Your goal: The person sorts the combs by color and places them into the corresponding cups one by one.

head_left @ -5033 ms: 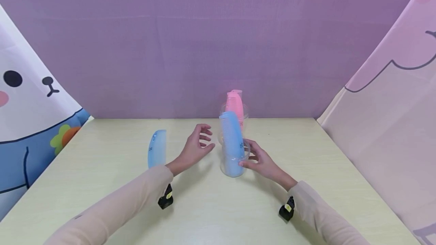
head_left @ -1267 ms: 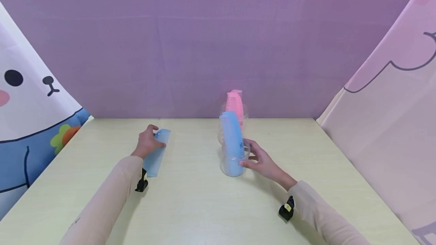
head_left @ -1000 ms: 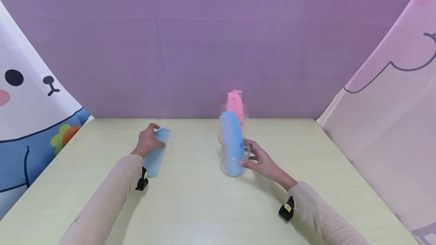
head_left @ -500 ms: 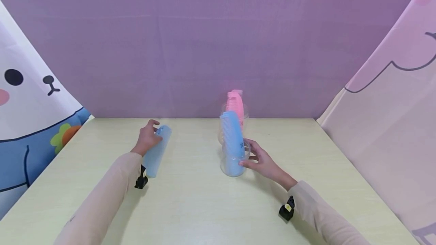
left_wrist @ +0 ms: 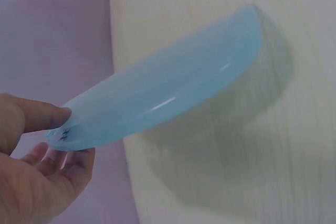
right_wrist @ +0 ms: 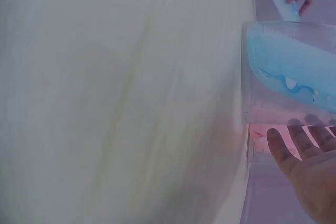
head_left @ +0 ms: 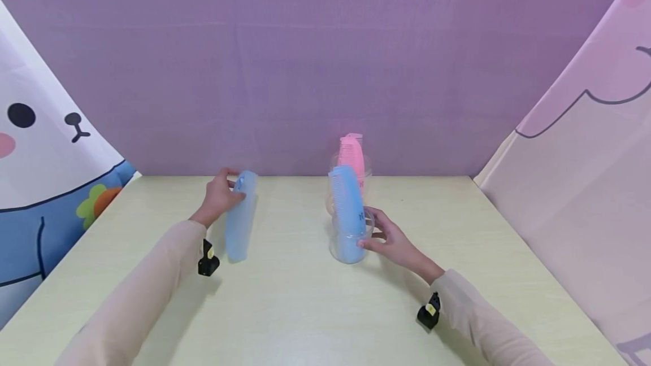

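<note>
My left hand (head_left: 220,197) pinches a translucent light-blue comb (head_left: 241,222) by its far end, between thumb and fingers. In the left wrist view the comb (left_wrist: 168,85) slants out from the fingertips, raised over the tabletop, with its shadow beneath. My right hand (head_left: 390,240) holds a clear plastic cup (head_left: 336,248) at its right side, thumb in front and fingers behind. A blue comb (head_left: 348,199) stands in that cup, teeth to the left, leaning slightly. The right wrist view shows a printed pattern on the blue comb (right_wrist: 294,61) through the cup wall.
Directly behind the held cup stands another clear cup (head_left: 368,167) with pink combs (head_left: 351,154) upright in it. The pale wooden table (head_left: 305,309) ends at a purple cloth backdrop (head_left: 285,72). Printed cloths hang at left (head_left: 46,168) and right (head_left: 585,185).
My left hand moved from near the cups to the comb on the left, took its far end and tilted it up off the table. The right hand stays on the cup.
</note>
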Motion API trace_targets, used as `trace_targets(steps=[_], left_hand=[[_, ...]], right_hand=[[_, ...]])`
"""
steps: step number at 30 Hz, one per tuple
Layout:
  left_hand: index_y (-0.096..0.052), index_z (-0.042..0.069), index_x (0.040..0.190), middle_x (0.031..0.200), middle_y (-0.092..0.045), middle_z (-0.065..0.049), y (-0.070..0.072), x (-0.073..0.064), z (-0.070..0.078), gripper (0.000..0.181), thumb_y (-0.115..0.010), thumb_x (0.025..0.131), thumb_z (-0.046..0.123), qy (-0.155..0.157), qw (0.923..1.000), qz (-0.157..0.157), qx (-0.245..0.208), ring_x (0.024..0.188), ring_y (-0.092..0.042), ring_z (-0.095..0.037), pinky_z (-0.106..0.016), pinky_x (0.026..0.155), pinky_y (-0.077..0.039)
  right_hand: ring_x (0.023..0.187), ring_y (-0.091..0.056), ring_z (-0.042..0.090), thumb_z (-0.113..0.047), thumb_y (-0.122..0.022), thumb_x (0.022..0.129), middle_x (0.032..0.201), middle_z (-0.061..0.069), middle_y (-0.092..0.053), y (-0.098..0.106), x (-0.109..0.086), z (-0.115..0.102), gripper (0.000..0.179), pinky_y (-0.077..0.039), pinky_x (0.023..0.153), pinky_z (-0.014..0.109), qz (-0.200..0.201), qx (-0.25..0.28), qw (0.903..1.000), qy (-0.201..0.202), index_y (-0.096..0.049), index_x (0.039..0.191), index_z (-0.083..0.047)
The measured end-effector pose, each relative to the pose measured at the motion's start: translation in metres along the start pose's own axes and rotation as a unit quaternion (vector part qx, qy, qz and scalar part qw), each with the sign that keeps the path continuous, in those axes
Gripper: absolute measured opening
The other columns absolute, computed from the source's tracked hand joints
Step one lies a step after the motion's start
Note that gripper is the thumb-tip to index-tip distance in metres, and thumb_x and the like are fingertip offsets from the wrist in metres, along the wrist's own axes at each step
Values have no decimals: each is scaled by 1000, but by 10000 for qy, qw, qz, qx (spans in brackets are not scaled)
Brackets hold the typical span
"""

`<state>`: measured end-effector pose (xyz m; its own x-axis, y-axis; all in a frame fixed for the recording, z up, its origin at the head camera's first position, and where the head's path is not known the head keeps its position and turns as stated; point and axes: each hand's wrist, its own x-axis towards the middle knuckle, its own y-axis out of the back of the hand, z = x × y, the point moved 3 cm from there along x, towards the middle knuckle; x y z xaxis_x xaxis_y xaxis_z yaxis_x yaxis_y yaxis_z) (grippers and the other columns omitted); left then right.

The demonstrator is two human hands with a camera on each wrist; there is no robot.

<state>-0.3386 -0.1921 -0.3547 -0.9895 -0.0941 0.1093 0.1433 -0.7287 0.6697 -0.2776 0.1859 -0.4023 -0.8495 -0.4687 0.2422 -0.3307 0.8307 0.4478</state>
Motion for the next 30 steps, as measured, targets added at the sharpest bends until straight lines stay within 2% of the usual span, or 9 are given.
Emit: trace_targets(steps=[7,12,15,25,30], left_hand=[[-33,-2,133,122,-48,-30,1,-1,13,59,-60,81,4,-71,9997,-14,-231,109,-50,-42,-49,87,-49],[-36,-1,131,120,-50,-27,1,-4,24,57,-61,80,2,-215,9986,179,-442,109,-50,-39,-49,87,-49],[-37,-1,130,117,-53,-27,0,-5,29,56,-61,80,0,-322,9966,328,-679,104,-55,-39,-48,85,-51],[-37,0,128,119,-54,-24,-6,-13,52,54,-61,80,-3,-639,9852,734,-1414,99,-58,-37,-46,84,-52],[-38,-1,126,117,-54,-22,-7,-21,67,53,-61,79,-6,-935,9722,1033,-1879,103,-55,-33,-44,88,-50]], right_hand=[[121,-46,37,-13,-68,81,138,15,-41,0,1,0,69,-46,91,48,9,23,10000,39,-30,139,-13],[121,-46,37,-13,-68,81,137,15,-41,0,1,1,69,-46,91,49,6,29,10000,34,-30,139,-13],[121,-46,37,-13,-68,81,137,16,-42,0,1,1,69,-47,91,47,3,31,10000,57,-30,139,-13],[121,-46,37,-14,-68,81,138,15,-41,0,1,2,69,-46,91,47,-2,36,10000,24,-30,139,-13],[121,-45,37,-13,-67,82,138,15,-41,0,1,2,69,-46,91,48,-1,38,10000,26,-30,139,-13]])
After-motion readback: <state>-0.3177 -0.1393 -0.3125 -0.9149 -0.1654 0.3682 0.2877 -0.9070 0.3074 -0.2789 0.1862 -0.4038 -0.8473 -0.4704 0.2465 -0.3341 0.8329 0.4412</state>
